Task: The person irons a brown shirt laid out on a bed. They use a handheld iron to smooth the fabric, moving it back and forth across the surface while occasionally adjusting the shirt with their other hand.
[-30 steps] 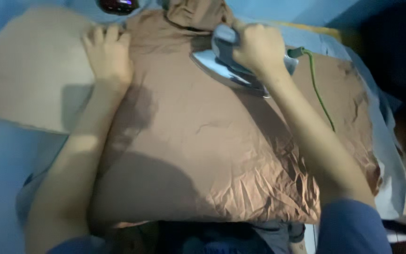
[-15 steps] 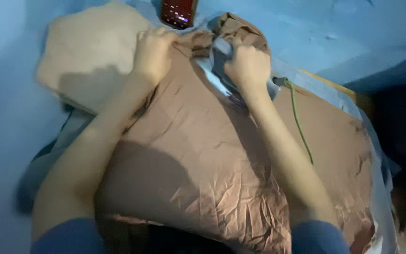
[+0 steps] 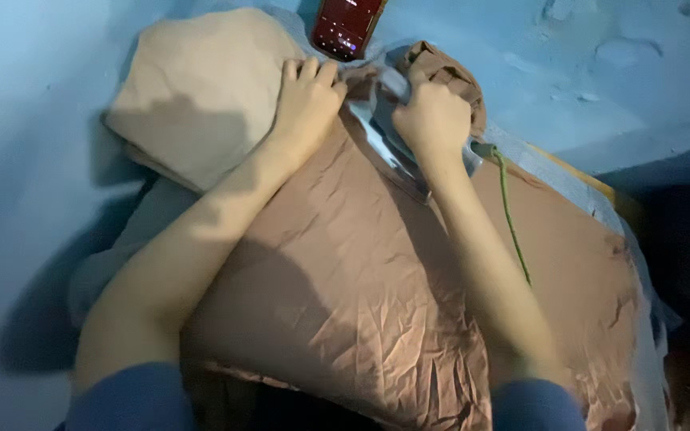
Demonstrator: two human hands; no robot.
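Note:
A wrinkled brown cloth (image 3: 361, 295) lies spread over a padded board. My right hand (image 3: 433, 120) grips the handle of a silver clothes iron (image 3: 385, 140) whose soleplate rests on the cloth's far end. My left hand (image 3: 305, 100) presses flat on the cloth right beside the iron, fingers spread toward the far edge. A bunched fold of the cloth (image 3: 445, 72) sticks up just behind my right hand.
A green cord (image 3: 511, 215) runs from the iron along my right forearm. A folded beige cloth (image 3: 193, 104) lies at the far left. A dark red phone (image 3: 346, 25) sits at the top edge. Blue sheet (image 3: 600, 80) covers the surroundings.
The view has swung so the cloth sits more diagonally. The iron in my right hand has slid toward the cloth's far end, and my left hand has moved close beside it.

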